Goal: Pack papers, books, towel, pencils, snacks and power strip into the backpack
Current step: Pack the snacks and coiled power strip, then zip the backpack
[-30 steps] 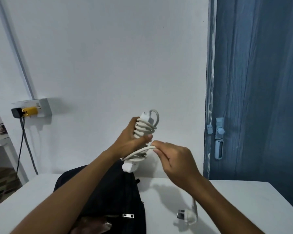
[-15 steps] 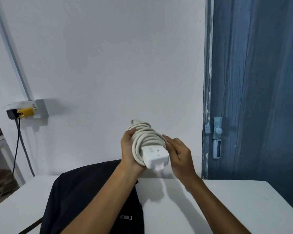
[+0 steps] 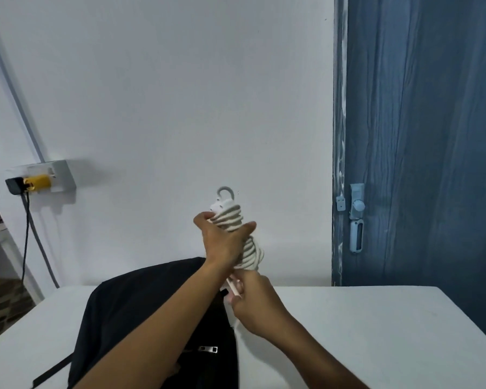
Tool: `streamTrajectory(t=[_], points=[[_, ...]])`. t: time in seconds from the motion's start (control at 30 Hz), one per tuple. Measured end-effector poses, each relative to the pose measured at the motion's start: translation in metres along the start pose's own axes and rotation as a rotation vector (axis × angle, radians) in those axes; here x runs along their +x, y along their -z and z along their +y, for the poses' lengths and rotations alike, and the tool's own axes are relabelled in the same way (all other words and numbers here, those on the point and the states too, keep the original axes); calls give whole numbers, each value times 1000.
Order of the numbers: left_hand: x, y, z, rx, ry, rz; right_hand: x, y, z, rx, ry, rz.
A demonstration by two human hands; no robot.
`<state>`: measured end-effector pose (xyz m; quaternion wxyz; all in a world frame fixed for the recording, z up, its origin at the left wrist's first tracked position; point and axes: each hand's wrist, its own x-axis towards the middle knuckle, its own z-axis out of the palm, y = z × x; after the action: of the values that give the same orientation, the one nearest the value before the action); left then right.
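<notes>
Power strip (image 3: 237,234), white, cord coiled round its body; held upright above the black backpack (image 3: 141,310). Left hand (image 3: 222,242) grips mid-bundle; right hand (image 3: 250,301) pinches the cord's loose end below. Likely rigid core, springy coils; best grasped across the wraps

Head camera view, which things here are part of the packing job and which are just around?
Part of the job:
power strip, cord wound round it, gripped by the left hand
right hand, pinching the cord's loose end
black backpack on the white table

Just around:
wall socket with plugs
blue door, its latch
</notes>
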<state>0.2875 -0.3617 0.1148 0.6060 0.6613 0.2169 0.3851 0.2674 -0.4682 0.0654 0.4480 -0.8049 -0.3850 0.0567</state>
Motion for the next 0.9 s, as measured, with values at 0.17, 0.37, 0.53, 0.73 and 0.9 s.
streamTrajectory(t=[0.17,0.37,0.53,0.73,0.9], points=[[-3,18,-8,357,-81,-310,-6,34,-16,-327,192,34],[-5,27,-7,375,-39,-477,-5,56,-11,-325,440,43],[-5,28,-7,373,-7,-457,-6,52,-1,-390,600,67],[-13,36,-14,299,78,-527,-13,49,-1,-479,767,73],[-22,46,-20,313,141,-586,-13,61,-3,-419,706,30]])
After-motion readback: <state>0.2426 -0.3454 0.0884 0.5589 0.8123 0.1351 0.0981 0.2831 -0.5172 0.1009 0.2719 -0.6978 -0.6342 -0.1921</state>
